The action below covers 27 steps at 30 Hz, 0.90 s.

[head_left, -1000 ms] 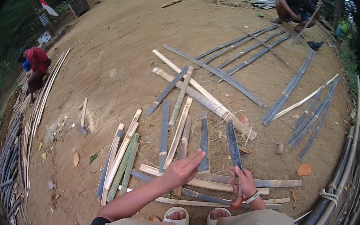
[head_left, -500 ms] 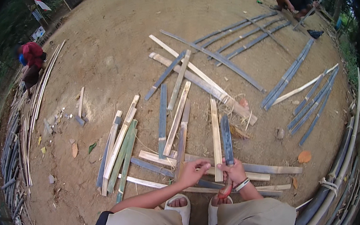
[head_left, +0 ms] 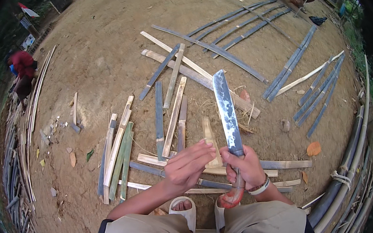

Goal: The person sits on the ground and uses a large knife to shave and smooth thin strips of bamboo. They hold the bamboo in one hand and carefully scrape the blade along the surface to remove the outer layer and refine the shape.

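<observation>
Steel knife, gripped in R hand, now pokes farther than pale strip, so looks free; L hand half-curled, can't tell grip.

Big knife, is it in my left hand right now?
No, the knife is in your right hand, which is wrapped around its handle.

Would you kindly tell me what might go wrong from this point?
The knife's bare blade rises close to the left hand; if the right hand slips, it could cut the fingers. The bamboo strip between the hands might twist, bringing fingers nearer the blade. If dropped, the knife could hit the toes showing in the left sandal.
</observation>
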{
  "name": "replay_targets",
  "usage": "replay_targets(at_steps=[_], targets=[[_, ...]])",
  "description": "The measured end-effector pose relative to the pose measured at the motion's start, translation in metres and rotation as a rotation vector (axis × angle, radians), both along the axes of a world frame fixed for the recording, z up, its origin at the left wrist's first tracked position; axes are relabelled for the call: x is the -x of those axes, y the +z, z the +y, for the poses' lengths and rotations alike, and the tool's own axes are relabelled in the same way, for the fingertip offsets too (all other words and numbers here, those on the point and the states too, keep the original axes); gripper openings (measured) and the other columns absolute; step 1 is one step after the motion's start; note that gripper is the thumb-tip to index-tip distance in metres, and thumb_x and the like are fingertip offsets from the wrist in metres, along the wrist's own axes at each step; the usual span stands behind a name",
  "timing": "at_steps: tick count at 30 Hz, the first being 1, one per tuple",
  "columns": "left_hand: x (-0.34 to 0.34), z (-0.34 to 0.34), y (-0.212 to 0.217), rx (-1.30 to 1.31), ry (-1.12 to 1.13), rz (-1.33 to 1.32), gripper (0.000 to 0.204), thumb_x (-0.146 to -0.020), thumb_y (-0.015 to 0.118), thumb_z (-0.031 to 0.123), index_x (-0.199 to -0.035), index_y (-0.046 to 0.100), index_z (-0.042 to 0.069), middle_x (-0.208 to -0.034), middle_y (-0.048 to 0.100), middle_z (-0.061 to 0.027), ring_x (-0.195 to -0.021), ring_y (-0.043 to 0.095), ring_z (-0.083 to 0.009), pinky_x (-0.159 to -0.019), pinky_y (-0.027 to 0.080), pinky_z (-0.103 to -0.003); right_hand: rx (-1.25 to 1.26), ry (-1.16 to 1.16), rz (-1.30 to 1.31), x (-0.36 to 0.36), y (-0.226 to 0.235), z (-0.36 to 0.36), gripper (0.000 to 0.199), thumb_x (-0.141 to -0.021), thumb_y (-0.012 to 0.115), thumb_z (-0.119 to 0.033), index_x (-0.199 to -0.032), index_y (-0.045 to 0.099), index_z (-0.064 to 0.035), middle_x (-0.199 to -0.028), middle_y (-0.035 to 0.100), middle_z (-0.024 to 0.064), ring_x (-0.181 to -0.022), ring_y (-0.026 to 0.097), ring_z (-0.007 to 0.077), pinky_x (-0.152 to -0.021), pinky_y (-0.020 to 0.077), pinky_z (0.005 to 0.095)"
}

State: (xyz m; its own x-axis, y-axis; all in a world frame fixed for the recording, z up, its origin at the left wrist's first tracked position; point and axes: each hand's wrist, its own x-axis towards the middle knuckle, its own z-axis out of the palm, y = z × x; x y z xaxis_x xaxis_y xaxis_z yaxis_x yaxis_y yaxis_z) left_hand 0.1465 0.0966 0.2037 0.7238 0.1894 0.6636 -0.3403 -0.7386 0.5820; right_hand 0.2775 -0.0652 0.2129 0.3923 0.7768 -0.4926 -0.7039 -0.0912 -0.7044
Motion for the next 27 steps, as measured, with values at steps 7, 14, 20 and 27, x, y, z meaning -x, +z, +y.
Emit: replay_targets(at_steps=[7,14,20,27], targets=[[0.013,0.005,0.022,0.148,0.014,-0.002,0.036,-0.075,0.056,-0.021,-0.106,0.068,-0.007,-0.101,0.073,-0.0212,-0.090,0.074,-0.0288,-0.076,0.061,-0.031,0.057,0.123,-0.279,0.012,-0.006,-0.007,0.046,-0.090,0.072,-0.011,-0.129,0.054,0.0039,-0.078,0.068,0.0046,-0.046,0.051,0.0048,-0.041,0.0396,0.0211],[0.015,0.007,0.016,0.163,0.004,-0.012,0.030,-0.079,0.057,-0.019,-0.105,0.067,-0.009,-0.101,0.073,-0.0217,-0.092,0.074,-0.0293,-0.076,0.061,-0.033,0.048,0.079,-0.433,0.020,-0.017,0.002,0.045,-0.087,0.074,-0.008,-0.128,0.057,0.0011,-0.072,0.063,-0.0012,-0.048,0.051,0.0035,-0.043,0.0390,0.0209],[0.015,0.009,0.014,0.169,-0.069,-0.003,0.051,-0.066,0.061,-0.020,-0.114,0.067,-0.003,-0.110,0.071,-0.0183,-0.101,0.071,-0.0322,-0.084,0.060,-0.037,0.024,0.000,-0.728,0.010,-0.031,0.020,0.031,-0.086,0.076,-0.007,-0.114,0.064,0.0005,-0.063,0.057,-0.0048,-0.047,0.051,0.0020,-0.041,0.0375,0.0217],[0.015,0.012,0.020,0.213,-0.073,0.031,0.043,-0.072,0.064,-0.018,-0.112,0.067,-0.003,-0.109,0.072,-0.0181,-0.102,0.071,-0.0304,-0.084,0.059,-0.035,0.004,0.017,-0.650,0.011,-0.022,0.026,0.016,-0.086,0.072,-0.003,-0.099,0.065,0.0018,-0.060,0.056,-0.0036,-0.045,0.052,0.0024,-0.041,0.0372,0.0213]])
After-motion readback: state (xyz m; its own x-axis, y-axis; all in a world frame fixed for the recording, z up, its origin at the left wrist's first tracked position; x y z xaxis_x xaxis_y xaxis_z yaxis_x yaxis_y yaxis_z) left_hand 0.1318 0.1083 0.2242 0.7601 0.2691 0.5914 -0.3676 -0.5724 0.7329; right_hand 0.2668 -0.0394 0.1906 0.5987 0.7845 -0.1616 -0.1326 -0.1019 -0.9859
